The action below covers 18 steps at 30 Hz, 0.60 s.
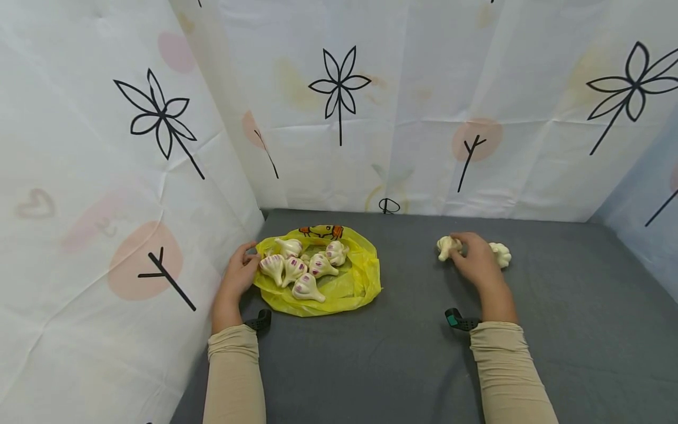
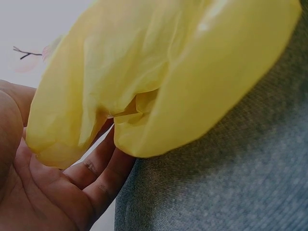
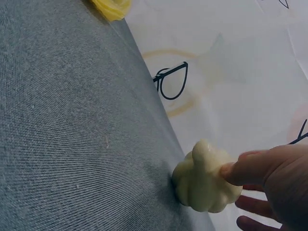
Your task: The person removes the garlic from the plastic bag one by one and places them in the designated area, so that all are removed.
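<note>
A yellow plastic bag [image 1: 365,274] lies spread open at the left, with several purple-streaked garlic bulbs [image 1: 306,288] inside it. My left hand [image 1: 239,274] holds the bag's left edge; in the left wrist view, yellow plastic [image 2: 144,62] passes between thumb and fingers and partly covers the fingertips. On the right, my right hand [image 1: 477,262] grips a pale garlic bulb [image 1: 446,247], its thumb pressed on the bulb's side in the right wrist view. That bulb [image 3: 204,178] appears to touch the cloth. Another pale garlic bulb [image 1: 500,254] sits just right of this hand, partly hidden behind it.
A dark grey cloth [image 1: 360,365] covers the table. White patterned fabric [image 1: 413,159] rises along the back edge, and more of it stands close beside the left arm. Each wrist wears a small black device [image 1: 463,321].
</note>
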### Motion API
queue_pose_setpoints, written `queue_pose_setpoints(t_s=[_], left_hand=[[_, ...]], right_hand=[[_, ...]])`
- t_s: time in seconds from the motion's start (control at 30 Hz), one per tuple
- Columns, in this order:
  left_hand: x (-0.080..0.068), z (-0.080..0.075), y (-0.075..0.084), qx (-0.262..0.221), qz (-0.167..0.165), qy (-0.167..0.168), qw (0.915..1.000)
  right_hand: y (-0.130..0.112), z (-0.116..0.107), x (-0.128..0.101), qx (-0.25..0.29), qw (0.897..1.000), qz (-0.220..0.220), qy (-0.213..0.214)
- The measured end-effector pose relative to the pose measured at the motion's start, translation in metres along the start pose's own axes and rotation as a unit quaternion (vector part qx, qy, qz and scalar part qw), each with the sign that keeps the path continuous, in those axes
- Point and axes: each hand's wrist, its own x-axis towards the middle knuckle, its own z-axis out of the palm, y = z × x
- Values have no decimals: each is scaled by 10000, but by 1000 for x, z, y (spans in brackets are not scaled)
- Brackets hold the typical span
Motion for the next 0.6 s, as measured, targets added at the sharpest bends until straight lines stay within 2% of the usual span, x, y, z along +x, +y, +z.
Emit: queue_pose_setpoints(t_s=[0.23, 0.6], left_hand=[[-1, 0, 0, -26, 32, -18, 10000], [-1, 1, 1, 17, 67, -5, 10000]], right_hand=[[-5, -1, 0, -150, 9998, -59, -102], [-1, 4, -1, -385, 9978, 328, 426]])
